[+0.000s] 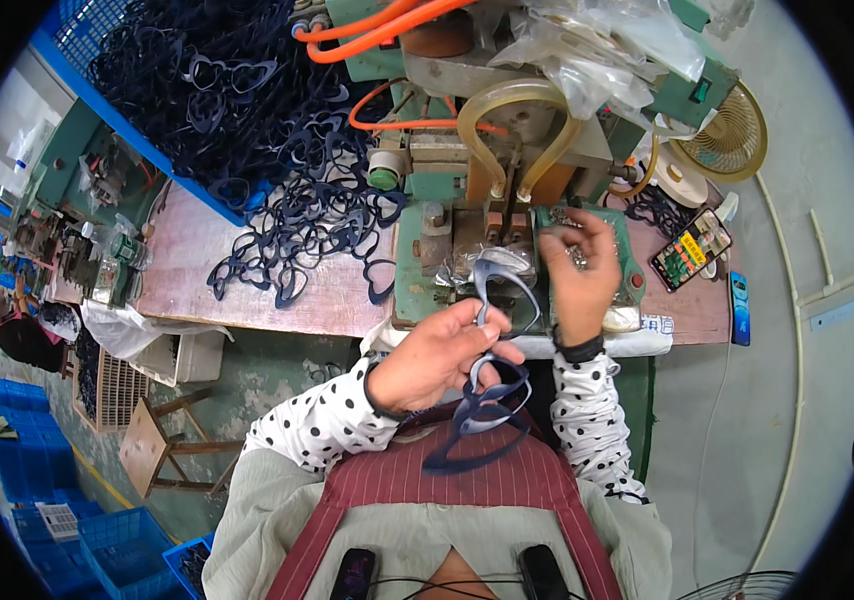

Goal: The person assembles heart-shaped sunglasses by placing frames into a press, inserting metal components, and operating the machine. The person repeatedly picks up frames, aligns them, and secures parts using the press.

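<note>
My left hand (437,358) is closed around several dark blue eyeglass frames (487,418). One pale-lit frame (503,285) sticks up from its fingers toward the green machine (415,290); the others hang below, over my apron. On the machine's right side, my right hand (583,272) reaches over a pile of small shiny metal pieces (578,257) with its fingers curled together at the tips. Whatever is between those fingertips is too small to make out. Shiny clear wrap (492,259) lies at the machine's centre, just beyond the raised frame.
A blue crate (147,140) heaped with dark frames tilts onto the table at the far left, and loose frames (297,230) spread from it. A lit phone (692,248), a second phone (740,308) and a fan (722,130) are at right. A wooden stool (152,445) stands left.
</note>
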Demonstrator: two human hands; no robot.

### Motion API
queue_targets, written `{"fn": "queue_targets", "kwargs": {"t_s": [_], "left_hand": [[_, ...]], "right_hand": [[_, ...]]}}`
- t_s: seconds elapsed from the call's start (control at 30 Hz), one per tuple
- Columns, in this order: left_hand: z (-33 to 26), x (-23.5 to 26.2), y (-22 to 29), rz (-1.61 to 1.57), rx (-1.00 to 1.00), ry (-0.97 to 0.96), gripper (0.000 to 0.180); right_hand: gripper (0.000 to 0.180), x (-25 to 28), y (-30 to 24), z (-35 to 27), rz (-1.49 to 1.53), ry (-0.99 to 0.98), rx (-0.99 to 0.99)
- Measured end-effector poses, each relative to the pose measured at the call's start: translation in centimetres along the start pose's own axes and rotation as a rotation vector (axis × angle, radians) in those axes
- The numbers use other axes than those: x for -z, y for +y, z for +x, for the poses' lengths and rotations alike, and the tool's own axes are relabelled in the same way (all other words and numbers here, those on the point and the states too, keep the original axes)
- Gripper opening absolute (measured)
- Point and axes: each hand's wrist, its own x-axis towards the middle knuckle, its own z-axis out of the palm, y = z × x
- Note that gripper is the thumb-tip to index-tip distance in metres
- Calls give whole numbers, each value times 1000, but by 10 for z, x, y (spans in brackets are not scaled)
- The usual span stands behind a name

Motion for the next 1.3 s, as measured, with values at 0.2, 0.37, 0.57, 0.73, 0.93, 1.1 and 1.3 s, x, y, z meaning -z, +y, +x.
{"fn": "queue_targets", "kwargs": {"t_s": [0.2,0.37,0.57,0.73,0.93,1.1,1.3], "left_hand": [[16,-9,5,-204,3,-15,16],[16,-10,-1,-181,-25,18,14],[19,-12,2,-162,1,20,13],[13,-20,4,-117,-24,62,11],[3,10,-45,72,-321,-14,45],[-10,-5,-61,182,-752,-234,64],[-22,-18,-20,332,-248,170,44]], "right_hand": [[31,43,25,8,-19,110,-35],[25,83,74,16,-497,168,-19],[30,105,77,16,-766,0,-6],[19,93,107,4,-1045,-82,297],[11,85,97,9,-858,142,311],[7,84,93,7,-803,142,276],[7,93,114,6,-762,192,343]]}}
